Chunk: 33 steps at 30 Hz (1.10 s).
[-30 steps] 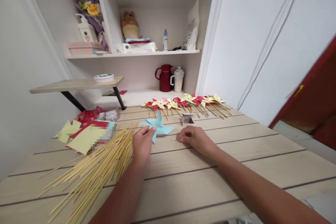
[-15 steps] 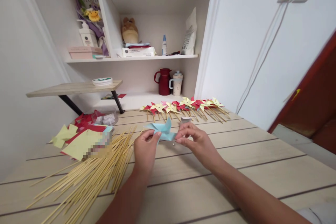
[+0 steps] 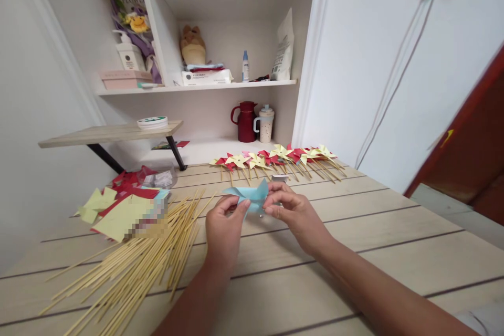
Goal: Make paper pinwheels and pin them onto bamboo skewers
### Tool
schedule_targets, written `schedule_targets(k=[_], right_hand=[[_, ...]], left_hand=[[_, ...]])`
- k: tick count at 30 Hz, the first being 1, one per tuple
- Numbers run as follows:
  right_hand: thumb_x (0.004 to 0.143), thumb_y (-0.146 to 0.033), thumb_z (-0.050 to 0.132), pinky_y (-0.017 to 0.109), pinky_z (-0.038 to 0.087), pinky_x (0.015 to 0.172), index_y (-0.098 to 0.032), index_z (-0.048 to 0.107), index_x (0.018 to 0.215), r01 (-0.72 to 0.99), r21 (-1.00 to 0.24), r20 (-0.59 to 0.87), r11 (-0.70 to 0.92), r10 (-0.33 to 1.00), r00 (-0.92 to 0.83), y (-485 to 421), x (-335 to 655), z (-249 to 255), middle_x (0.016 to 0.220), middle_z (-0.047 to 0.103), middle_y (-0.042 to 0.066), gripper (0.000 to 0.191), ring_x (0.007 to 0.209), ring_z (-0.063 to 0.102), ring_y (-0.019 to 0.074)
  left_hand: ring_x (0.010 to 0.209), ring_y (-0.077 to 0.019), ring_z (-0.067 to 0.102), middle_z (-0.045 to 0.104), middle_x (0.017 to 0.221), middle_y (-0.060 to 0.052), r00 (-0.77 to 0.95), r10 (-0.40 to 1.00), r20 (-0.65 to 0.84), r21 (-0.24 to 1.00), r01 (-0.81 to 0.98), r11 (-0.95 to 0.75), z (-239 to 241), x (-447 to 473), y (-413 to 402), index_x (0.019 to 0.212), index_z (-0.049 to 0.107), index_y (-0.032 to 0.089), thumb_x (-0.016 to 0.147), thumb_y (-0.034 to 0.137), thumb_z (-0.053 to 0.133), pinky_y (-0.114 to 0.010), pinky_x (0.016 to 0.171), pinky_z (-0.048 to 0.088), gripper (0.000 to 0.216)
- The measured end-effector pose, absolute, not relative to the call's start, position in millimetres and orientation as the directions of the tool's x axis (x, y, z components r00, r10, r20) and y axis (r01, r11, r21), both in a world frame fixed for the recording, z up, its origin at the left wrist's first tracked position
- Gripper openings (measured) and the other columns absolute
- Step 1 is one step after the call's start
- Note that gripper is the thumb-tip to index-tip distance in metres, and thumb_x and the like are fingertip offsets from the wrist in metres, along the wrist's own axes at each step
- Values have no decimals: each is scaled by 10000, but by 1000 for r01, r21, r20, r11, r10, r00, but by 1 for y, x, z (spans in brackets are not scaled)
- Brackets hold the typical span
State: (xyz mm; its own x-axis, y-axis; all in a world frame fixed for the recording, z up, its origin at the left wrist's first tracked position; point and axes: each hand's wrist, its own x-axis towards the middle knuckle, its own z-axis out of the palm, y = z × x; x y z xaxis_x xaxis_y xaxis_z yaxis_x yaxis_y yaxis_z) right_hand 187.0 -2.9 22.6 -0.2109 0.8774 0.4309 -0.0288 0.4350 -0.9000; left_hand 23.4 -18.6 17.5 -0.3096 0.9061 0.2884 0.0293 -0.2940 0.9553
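Observation:
A light blue paper pinwheel [image 3: 251, 193] is held just above the table, its corners curled up. My left hand [image 3: 225, 224] pinches its left and lower part between thumb and fingers. On the other side, my right hand [image 3: 294, 215] has its thumb and fingertips closed on the pinwheel's right edge; the fingertips partly hide that edge. Right below the paper lies a tiny shiny round piece [image 3: 261, 216], too small to name. A small pale box-like thing [image 3: 280, 178] shows partly behind my right hand.
Thin wooden sticks [image 3: 145, 257] spread over the left of the table, beside stacked yellow paper [image 3: 125, 215] and a clear container [image 3: 164, 176]. Finished pinwheels on sticks [image 3: 281, 153] lie in a row at the back. A red jug [image 3: 247, 123] and a cup [image 3: 266, 125] stand behind.
My left hand has shifted slightly right with the blue pinwheel, bringing it closer to my right hand. The right fingertips now cover more of its right edge.

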Motion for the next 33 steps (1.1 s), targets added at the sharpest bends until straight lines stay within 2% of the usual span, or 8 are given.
schedule_targets(k=[4,11,16,20,27,33], right_hand=[[721,-352,752,331,484,863,-240,724,706,-86,-926,377,367,910,-173,-2,187,22,1114,573,54,117,1078,540,240],[725,-355,763,349,474,893,-246,734,708,-76,-915,402,395,894,-196,-1,188,22,1105,559,48,115,1064,538,233],[740,-334,764,375,401,999,-250,744,719,-37,-894,444,446,874,-199,-5,188,25,1104,570,39,88,1093,533,231],[764,-327,748,378,401,978,-252,744,740,-22,-877,473,479,857,-204,-7,188,27,1149,577,35,79,1070,542,227],[782,-280,726,344,435,845,-245,729,734,-11,-870,483,492,849,-215,-7,188,27,873,652,14,59,876,587,197],[795,-286,714,315,437,785,-231,707,766,21,-894,433,447,876,-211,-8,188,26,812,681,2,63,814,598,181]], left_hand=[[714,-158,589,668,732,-15,-287,915,283,955,-7,-297,20,26,-22,706,723,189,688,321,740,-257,660,446,134],[679,-154,575,655,690,-13,-303,915,266,960,-2,-280,21,27,-24,659,711,187,669,329,759,-260,635,427,150],[706,-168,597,675,715,-24,-306,894,328,945,88,-316,21,27,-25,690,723,190,699,335,744,-268,656,439,147],[721,-175,610,685,730,-24,-314,871,379,924,190,-333,23,29,-28,683,716,190,706,312,733,-279,687,457,125],[701,-164,612,669,698,-6,-324,779,537,836,326,-441,27,31,-32,642,690,207,707,264,729,-275,705,483,96],[708,-163,636,684,736,-10,-300,700,648,752,403,-523,27,33,-35,670,679,207,714,233,726,-272,693,505,69]])
